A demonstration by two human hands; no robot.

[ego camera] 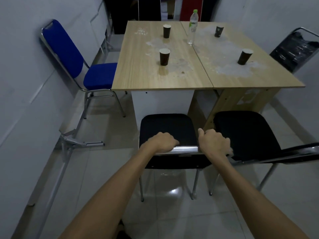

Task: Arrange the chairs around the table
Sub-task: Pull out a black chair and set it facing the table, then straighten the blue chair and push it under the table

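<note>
A light wooden table [138,78] fills the middle of the room. Right in front of me stands a black chair [168,126] with a chrome frame, its seat facing the table's near edge. My left hand [163,142] and my right hand [214,143] both grip the top bar of its backrest. A second black chair [246,133] stands just to its right, also facing the table. A blue chair [96,75] sits at the table's left side, its seat partly under the top. Another black chair [295,50] stands at the right side.
Several dark paper cups [164,56] and a clear plastic bottle [192,28] stand on the table. A folded metal frame [76,138] leans on the left wall. White walls close in on both sides. The floor is glossy white tile.
</note>
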